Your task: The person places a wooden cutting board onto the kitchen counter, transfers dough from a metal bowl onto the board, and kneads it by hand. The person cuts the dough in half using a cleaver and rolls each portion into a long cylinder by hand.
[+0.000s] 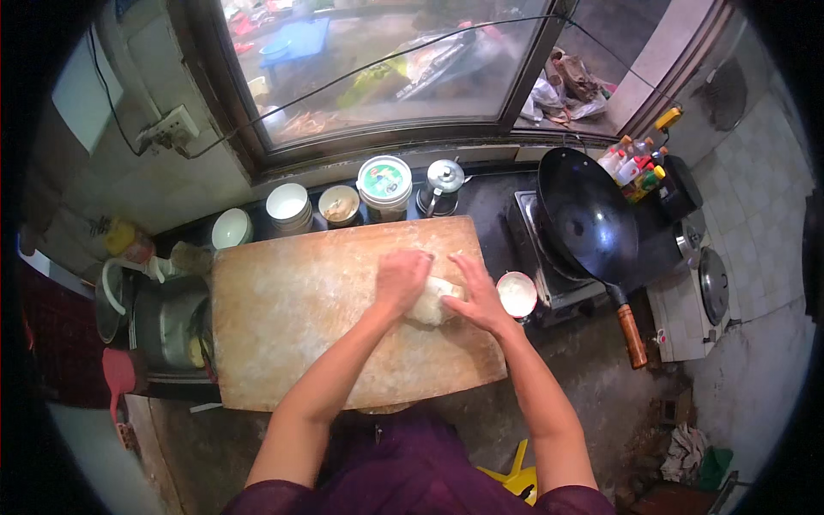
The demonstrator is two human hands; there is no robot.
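A pale lump of dough lies on the right half of a flour-dusted wooden board. My left hand, slightly blurred, is bent against the dough's upper left side; its fingertips are partly hidden. On the opposite side is my right hand, fingers spread, with the thumb against the dough. Just off the board's right edge, near my right wrist, stands a red-rimmed bowl of white powder.
Bowls, a lidded plastic tub and a metal kettle line the board's far edge. On the right, a black wok sits tilted on a gas stove, handle toward me. Left of the board is a metal sink.
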